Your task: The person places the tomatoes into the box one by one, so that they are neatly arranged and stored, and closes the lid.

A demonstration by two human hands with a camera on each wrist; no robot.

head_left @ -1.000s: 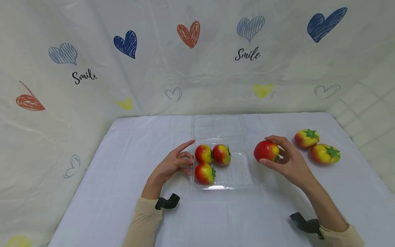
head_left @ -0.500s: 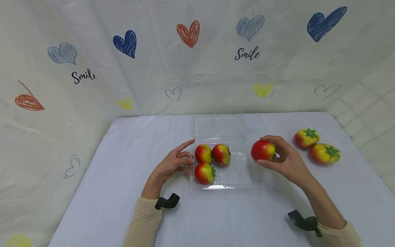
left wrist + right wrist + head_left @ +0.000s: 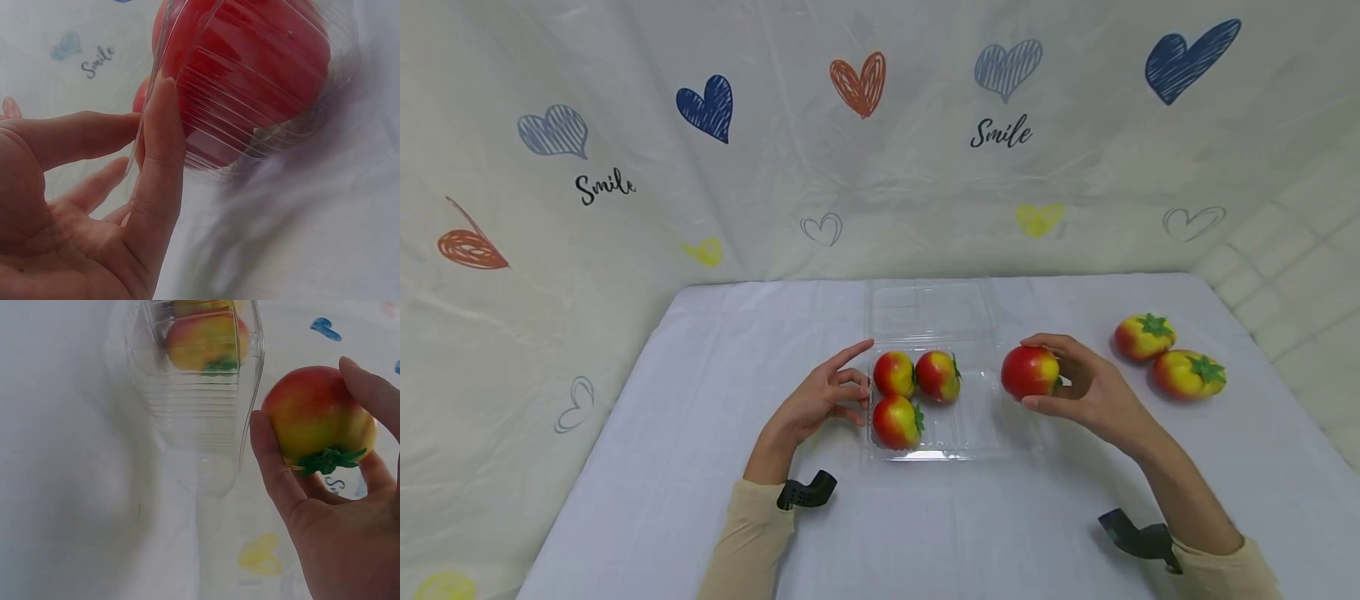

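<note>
My right hand [image 3: 1093,400] holds a round red-and-yellow fruit with a green leafy top [image 3: 1026,372], which looks like a persimmon, between thumb and fingers. The fruit is at the right edge of a clear plastic clamshell box [image 3: 973,425]; in the right wrist view the held fruit [image 3: 319,415] is beside the box wall. Three similar fruits [image 3: 897,422] sit in the box's left and middle part. My left hand [image 3: 816,402] pinches the box's left rim, with the plastic edge between its fingers in the left wrist view [image 3: 156,137].
Two more such fruits [image 3: 1189,374] lie on the white tablecloth [image 3: 925,533] at the right, close together. The box's clear lid [image 3: 932,308] lies folded back behind it. Behind the table hangs a pale cloth [image 3: 917,183] printed with hearts.
My right hand has carried its fruit a little to the left, from beside the box to its right edge. The left hand has stayed at the box's rim.
</note>
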